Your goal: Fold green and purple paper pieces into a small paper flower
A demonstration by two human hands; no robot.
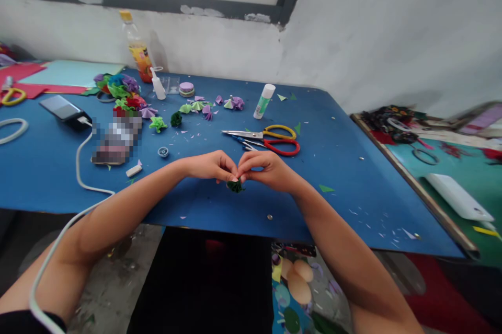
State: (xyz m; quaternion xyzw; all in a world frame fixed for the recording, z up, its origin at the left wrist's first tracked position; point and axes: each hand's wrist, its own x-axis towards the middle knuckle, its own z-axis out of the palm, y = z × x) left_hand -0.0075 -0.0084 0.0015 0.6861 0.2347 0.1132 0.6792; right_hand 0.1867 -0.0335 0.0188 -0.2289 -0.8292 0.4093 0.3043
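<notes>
A small dark green pleated paper flower (235, 186) is pinched between my two hands, just over the front part of the blue table. My left hand (214, 165) grips it from the left with thumb and fingers closed. From the right, my right hand (266, 169) pinches the same piece, fingertips almost touching those of the left. Fingers cover its upper part. Just beyond my hands lie scissors (261, 137) with one yellow and one red handle. Finished-looking folded paper pieces, one light green (158, 124) and one dark green (176, 118), sit further left.
A glue stick (264, 101) stands beyond the scissors. Leftward are a phone (66, 109) on a white cable (78, 161), an eraser (134, 171), a juice bottle (138, 54), a glue bottle (157, 84) and a colourful paper flower bunch (117, 85). Paper scraps dot the blue table (333, 151).
</notes>
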